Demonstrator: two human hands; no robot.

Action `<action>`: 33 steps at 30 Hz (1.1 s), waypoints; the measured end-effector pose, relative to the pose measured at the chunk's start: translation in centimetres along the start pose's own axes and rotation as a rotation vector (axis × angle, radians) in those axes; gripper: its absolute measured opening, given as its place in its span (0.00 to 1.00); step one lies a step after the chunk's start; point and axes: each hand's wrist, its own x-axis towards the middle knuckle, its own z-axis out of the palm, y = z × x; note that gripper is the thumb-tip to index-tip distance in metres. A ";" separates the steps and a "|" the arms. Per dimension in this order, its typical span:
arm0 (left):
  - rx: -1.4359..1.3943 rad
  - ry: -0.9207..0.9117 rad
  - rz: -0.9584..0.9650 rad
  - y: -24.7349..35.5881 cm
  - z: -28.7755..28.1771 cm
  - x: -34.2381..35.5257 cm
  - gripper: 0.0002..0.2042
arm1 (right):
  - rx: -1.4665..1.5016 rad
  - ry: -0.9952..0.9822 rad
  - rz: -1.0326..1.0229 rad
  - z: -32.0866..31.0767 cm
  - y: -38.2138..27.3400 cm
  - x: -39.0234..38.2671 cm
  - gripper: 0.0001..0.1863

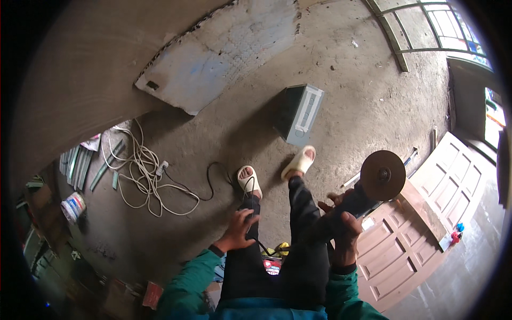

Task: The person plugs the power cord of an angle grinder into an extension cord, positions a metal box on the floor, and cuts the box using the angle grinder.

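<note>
Fingers of my right hand are wrapped around the dark body of an angle grinder, thumb up along its side, so the tool is firmly held. Its brown cutting disc sits at the far end, raised in the air and touching nothing; I cannot tell whether it is spinning. My left hand rests on my left thigh with fingers loosely curled, and a thin black cord runs just under it; whether the fingers pinch the cord I cannot tell.

Judging by this, the tool is picked up and ready, but no cut is under way: the disc is well clear of the brown panelled door that lies flat on the floor to my right, and I see no fresh cut there.

Between my knees lies something small, red and yellow, partly hidden. Beyond my sandalled feet the black cord leads left to a tangle of white cable with a plug block. Further out stands a grey metal box, and past it a pale flat slab leans near the wall. At far left lie green strips and a small tin.
</note>
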 end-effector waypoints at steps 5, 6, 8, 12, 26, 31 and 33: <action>0.123 -0.073 0.127 -1.6 3.3 3.1 0.07 | 0.040 -0.068 0.020 0.0 -3.2 4.0 0.36; 0.135 -0.069 0.089 -2.7 2.9 2.9 0.07 | 0.053 -0.129 -0.001 -0.6 -3.8 5.1 0.36; 0.213 0.125 -0.077 -3.0 0.5 2.6 0.04 | 0.058 -0.094 -0.020 -1.0 -5.5 7.3 0.36; 0.315 0.160 -0.284 0.5 -3.2 -0.8 0.04 | -0.147 0.030 0.007 -3.3 -7.4 10.7 0.35; -0.469 -0.574 -0.792 16.5 -11.2 -2.5 0.20 | -0.220 -0.010 0.195 -5.1 -8.6 15.2 0.33; -0.399 -0.647 -0.715 13.0 -14.8 5.7 0.25 | -0.224 0.046 0.236 -3.3 -8.5 17.0 0.28; -0.058 -0.779 -0.506 11.9 -15.3 9.2 0.24 | -0.199 0.112 0.276 -3.3 -7.7 16.9 0.22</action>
